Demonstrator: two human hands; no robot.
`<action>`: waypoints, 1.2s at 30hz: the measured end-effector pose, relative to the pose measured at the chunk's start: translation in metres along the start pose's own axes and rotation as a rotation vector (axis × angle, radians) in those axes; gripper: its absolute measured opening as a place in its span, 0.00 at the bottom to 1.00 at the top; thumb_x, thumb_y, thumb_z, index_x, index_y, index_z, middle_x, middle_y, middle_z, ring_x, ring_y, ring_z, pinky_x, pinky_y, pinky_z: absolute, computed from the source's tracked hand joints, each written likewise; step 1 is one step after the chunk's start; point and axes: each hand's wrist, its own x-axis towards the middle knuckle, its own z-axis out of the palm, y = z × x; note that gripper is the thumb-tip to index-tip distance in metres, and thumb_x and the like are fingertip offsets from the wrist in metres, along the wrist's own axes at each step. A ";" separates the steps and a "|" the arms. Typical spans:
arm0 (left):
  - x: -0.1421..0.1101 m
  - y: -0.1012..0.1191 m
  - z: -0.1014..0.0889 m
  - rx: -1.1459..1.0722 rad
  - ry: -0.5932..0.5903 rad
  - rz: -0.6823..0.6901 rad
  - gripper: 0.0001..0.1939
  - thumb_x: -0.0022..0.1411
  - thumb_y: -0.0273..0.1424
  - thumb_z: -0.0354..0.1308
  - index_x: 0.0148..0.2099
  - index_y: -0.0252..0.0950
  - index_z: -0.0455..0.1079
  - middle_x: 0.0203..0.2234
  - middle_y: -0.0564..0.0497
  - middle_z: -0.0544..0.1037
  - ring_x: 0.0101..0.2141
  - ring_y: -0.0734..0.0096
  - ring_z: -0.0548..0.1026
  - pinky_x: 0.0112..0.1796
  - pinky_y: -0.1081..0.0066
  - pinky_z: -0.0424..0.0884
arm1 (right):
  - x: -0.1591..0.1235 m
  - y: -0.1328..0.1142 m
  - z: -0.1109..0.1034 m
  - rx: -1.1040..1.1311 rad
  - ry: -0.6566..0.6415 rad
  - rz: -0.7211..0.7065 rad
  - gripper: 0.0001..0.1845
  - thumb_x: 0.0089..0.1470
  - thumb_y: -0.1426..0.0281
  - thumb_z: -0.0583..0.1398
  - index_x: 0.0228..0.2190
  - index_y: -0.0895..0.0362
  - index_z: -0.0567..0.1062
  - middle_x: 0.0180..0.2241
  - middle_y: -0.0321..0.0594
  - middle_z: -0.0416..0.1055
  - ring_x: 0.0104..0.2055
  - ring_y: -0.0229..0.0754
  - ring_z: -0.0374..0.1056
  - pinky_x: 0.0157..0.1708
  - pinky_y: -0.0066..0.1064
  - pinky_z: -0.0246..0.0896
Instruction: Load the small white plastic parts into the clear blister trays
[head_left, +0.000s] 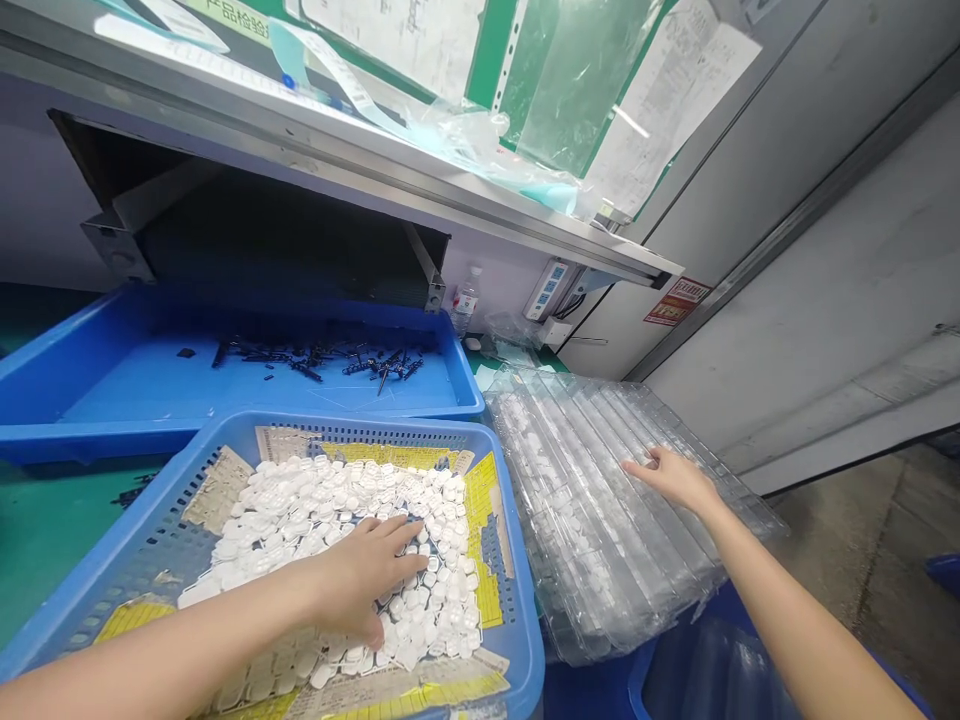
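Observation:
My left hand rests palm down on a heap of small white rounded plastic pieces, with its fingers spread and nothing visible gripped. The pieces fill a blue perforated basket lined with yellow and tan printed sheets. To the right, my right hand is over a stack of clear plastic blister trays with long parallel channels. Its thumb and fingers are a little apart, and I see no piece between them. White pieces show through the left part of the trays.
Behind the basket is a blue bin with thin black parts. A water bottle and a power strip are near the wall. A metal-edged shelf crosses above. Another blue container sits below the trays.

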 end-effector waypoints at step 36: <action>-0.004 0.004 -0.004 -0.001 0.042 -0.020 0.41 0.43 0.34 0.65 0.58 0.40 0.51 0.58 0.40 0.45 0.57 0.51 0.44 0.53 0.51 0.49 | -0.013 -0.007 0.012 -0.035 0.033 0.002 0.35 0.47 0.51 0.49 0.49 0.64 0.59 0.43 0.53 0.66 0.46 0.53 0.62 0.41 0.43 0.56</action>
